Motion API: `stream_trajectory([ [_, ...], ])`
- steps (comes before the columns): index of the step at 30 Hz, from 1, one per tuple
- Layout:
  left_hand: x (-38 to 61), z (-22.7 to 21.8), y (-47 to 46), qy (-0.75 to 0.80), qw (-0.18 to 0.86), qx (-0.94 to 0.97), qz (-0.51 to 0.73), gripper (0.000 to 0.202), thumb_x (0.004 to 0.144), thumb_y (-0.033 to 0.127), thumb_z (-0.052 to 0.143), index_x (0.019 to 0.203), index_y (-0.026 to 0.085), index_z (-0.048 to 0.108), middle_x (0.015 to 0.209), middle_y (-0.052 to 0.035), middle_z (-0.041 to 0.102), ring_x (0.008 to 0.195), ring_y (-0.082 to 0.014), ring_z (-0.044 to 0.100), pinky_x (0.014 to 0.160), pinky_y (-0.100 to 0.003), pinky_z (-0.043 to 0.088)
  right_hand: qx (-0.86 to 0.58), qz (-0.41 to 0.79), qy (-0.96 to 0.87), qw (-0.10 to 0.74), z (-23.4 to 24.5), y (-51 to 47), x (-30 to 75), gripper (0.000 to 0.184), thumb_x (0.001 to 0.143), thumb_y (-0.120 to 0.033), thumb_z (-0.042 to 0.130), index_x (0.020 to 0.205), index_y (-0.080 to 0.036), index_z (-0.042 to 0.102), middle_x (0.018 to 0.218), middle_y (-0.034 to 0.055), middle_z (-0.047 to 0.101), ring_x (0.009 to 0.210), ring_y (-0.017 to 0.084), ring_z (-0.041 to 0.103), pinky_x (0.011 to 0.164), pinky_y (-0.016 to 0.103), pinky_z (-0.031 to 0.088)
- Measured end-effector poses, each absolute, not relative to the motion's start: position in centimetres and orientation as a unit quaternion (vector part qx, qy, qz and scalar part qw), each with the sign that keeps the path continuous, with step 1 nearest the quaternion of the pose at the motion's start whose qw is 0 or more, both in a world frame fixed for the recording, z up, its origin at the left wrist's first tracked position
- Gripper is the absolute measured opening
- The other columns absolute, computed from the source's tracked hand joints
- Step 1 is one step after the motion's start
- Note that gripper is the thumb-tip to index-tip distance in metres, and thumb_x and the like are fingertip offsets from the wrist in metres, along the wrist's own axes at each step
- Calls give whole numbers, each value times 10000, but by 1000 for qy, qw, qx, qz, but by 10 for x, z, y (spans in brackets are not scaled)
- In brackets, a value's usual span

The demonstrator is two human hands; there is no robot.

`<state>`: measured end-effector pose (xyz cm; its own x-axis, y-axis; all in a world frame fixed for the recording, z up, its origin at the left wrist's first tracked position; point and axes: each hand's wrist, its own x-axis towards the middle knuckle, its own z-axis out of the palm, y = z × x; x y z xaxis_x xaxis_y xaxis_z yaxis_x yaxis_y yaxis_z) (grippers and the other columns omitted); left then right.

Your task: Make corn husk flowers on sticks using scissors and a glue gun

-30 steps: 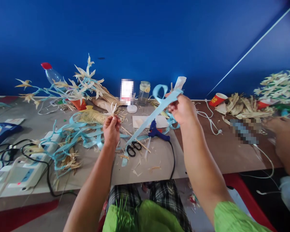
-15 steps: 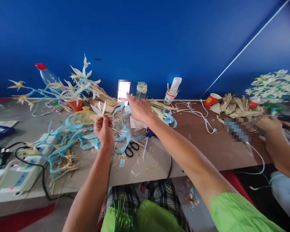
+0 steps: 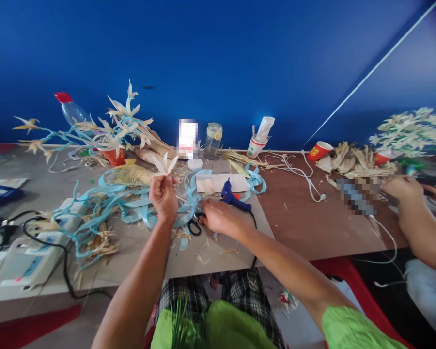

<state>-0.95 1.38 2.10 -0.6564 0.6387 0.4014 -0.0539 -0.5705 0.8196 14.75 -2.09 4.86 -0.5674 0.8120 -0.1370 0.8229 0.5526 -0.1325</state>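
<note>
A pale flower with pointed petals [image 3: 165, 165], apparently of dried husk, stands upright in the closed fingertips of my left hand [image 3: 163, 196]. My right hand [image 3: 221, 216] is low over the table, its curled fingers on the handles of black scissors [image 3: 194, 227]; the fingers hide one handle loop. Light blue ribbon [image 3: 145, 213] lies tangled around and left of both hands. Just beyond my right hand rests a blue glue gun [image 3: 236, 198], beside a whitish flat strip [image 3: 221, 183].
Husk flowers on blue stems [image 3: 118, 128] stand back left near a red-capped bottle [image 3: 70, 109]. A power strip [image 3: 39, 257] lies left. At the back are a bright phone screen [image 3: 188, 135], a glass jar [image 3: 213, 140] and a paper cup [image 3: 256, 146]. Another person's hand [image 3: 403, 186] is at right.
My right hand has come down from near the phone screen to the scissors. My left hand, with the flower, has shifted slightly right. The glue gun and flat strip are now uncovered.
</note>
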Motion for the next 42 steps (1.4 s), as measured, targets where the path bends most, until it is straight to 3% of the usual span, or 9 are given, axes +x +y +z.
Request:
stream_trajectory([
  [7, -7, 18, 13, 412, 226, 367, 803, 195, 772, 298, 638, 682, 163, 529, 607, 23, 547, 468, -45, 423, 456, -181, 317, 454, -97, 885, 41, 51, -19, 135, 417, 807, -346, 495, 1160, -128, 461, 999, 156, 652, 867, 283, 651, 643, 335, 476],
  [11, -7, 17, 13, 403, 232, 376, 802, 192, 775, 299, 635, 678, 168, 534, 612, 25, 547, 481, -53, 424, 462, -187, 315, 447, -133, 881, 79, 55, -19, 134, 399, 776, -256, 494, 1151, -125, 465, 949, 148, 680, 884, 282, 657, 621, 314, 466],
  [19, -6, 19, 11, 420, 237, 379, 790, 183, 774, 301, 635, 688, 160, 557, 609, 12, 546, 506, -64, 433, 486, -193, 326, 434, -117, 886, 113, 63, -30, 136, 472, 722, -222, 549, 1174, -119, 456, 981, 170, 666, 857, 299, 657, 619, 334, 470],
  [25, -7, 20, 9, 434, 194, 390, 789, 170, 796, 280, 609, 684, 162, 558, 628, 7, 545, 528, -68, 443, 510, -190, 341, 462, -47, 885, 12, 73, -5, 142, 419, 778, -131, 437, 1197, -134, 447, 1051, 155, 619, 891, 269, 626, 720, 360, 457],
  [29, -7, 19, 9, 429, 188, 390, 793, 164, 801, 287, 603, 698, 170, 553, 633, 12, 552, 520, -71, 443, 505, -193, 345, 483, 8, 875, -27, 75, 22, 137, 353, 813, -100, 400, 1151, -120, 501, 1152, 197, 545, 999, 279, 564, 843, 409, 404],
  [34, -7, 18, 10, 422, 204, 394, 791, 161, 788, 277, 621, 692, 170, 549, 627, 13, 545, 567, -82, 475, 528, -191, 354, 471, 55, 874, -108, 67, 25, 137, 572, 768, -164, 552, 1316, -120, 394, 1383, 217, 329, 1274, 343, 285, 1013, 492, 222],
  [39, -4, 19, 6, 445, 188, 418, 769, 167, 799, 275, 602, 686, 169, 540, 641, 2, 549, 589, -87, 483, 535, -192, 354, 346, -60, 936, -30, 51, 10, 136, 261, 841, -201, 458, 1037, -184, 630, 1032, 108, 576, 1008, 248, 483, 848, 357, 366],
  [42, -3, 20, 4, 462, 176, 440, 750, 173, 820, 292, 570, 704, 172, 524, 647, 6, 551, 575, -83, 478, 543, -195, 364, 310, -39, 950, -28, 35, 1, 129, 255, 813, -180, 490, 1014, -212, 643, 1069, 93, 566, 1005, 251, 472, 815, 338, 366],
])
